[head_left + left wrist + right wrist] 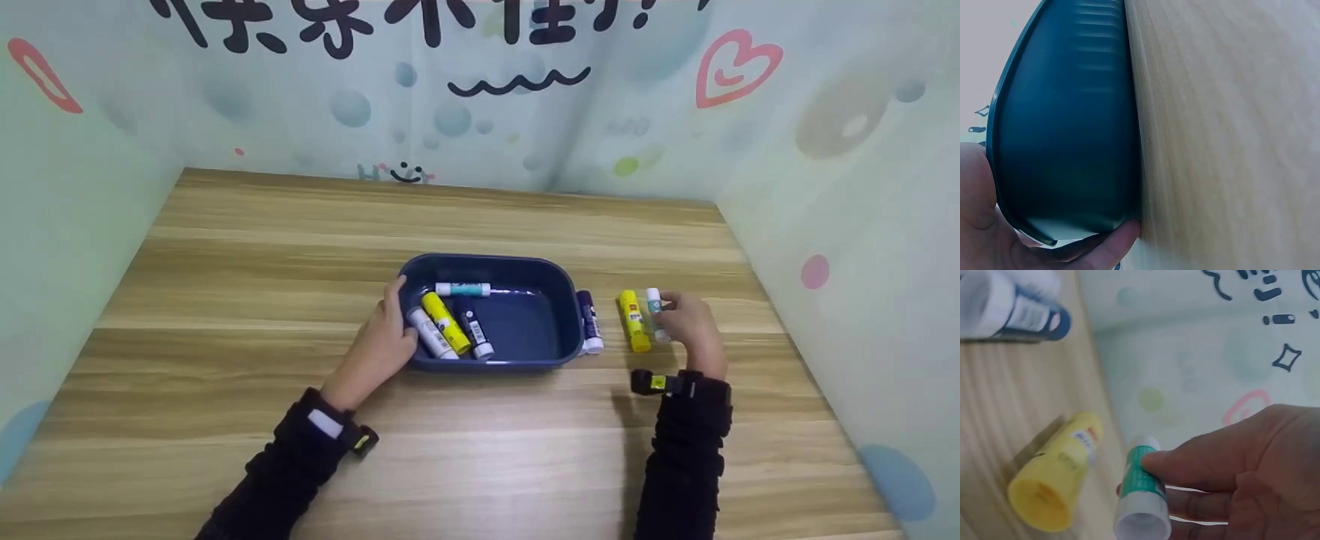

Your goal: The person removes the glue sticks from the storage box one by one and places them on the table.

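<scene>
At the left end of a dark blue plastic bin, my left hand grips the wall and corner; in the left wrist view its fingers curl round the bin's end. Between thumb and fingers, my right hand pinches a white and teal glue stick, its hollow base toward the wrist camera. Just left of it a yellow glue stick lies on the table. Inside the bin are a teal and white glue stick, a yellow one, a white one and a dark blue one.
Against the bin's right side lies a dark purple glue stick with a white end; a white one is partly visible beside it in the right wrist view. Printed cloth walls border the wooden table at the back and sides.
</scene>
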A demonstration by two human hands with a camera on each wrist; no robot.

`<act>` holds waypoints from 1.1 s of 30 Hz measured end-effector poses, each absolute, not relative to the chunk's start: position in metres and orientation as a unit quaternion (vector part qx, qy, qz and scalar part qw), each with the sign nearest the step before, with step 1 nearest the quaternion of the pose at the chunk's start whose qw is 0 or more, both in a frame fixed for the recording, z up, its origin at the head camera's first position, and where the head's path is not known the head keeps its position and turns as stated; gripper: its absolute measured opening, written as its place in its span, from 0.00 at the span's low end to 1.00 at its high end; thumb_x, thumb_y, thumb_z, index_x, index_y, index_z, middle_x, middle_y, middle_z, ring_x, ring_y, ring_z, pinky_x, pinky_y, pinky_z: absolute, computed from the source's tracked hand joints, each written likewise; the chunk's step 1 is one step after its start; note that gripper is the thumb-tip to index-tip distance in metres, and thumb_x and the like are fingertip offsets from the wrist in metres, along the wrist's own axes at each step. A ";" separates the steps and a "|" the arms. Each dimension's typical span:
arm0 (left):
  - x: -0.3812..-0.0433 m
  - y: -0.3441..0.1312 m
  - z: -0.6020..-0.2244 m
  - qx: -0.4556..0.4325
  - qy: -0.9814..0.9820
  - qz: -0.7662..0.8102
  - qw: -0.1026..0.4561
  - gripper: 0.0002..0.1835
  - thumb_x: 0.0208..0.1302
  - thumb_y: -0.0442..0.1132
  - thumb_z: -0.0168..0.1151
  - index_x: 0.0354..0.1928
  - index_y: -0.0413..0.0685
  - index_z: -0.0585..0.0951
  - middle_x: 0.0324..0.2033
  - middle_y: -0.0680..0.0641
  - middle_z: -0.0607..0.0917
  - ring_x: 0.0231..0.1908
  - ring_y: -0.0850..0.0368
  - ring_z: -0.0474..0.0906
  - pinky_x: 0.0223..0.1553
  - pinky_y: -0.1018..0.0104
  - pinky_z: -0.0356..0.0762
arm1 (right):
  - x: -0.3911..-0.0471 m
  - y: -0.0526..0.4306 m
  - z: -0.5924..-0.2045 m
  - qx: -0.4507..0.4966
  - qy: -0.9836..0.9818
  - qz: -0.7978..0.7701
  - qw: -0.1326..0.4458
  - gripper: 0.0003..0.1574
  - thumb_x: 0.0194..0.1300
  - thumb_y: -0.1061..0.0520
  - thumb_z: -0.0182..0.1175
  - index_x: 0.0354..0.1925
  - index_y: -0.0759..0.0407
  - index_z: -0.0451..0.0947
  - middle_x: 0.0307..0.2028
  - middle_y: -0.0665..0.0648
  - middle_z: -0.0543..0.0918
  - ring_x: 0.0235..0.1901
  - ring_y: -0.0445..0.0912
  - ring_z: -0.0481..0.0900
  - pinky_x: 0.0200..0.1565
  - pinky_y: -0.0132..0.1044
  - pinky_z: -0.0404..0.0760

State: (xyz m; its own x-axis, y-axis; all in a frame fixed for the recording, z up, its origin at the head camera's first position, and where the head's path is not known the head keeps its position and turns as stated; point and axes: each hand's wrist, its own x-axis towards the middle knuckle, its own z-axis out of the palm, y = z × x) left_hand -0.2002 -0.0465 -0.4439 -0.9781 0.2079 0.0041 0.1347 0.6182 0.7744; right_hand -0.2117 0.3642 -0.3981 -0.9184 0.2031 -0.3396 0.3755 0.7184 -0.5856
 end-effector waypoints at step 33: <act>-0.200 -0.047 -0.445 0.096 0.895 0.433 0.042 0.40 0.60 0.31 0.51 0.71 0.44 0.44 0.68 0.30 0.55 0.66 0.37 0.57 0.66 0.47 0.58 | -0.216 0.359 -0.408 0.156 0.921 -0.329 0.139 0.36 0.63 0.62 0.47 0.67 0.71 0.54 0.56 0.74 0.70 0.47 0.57 0.74 0.45 0.42 0.78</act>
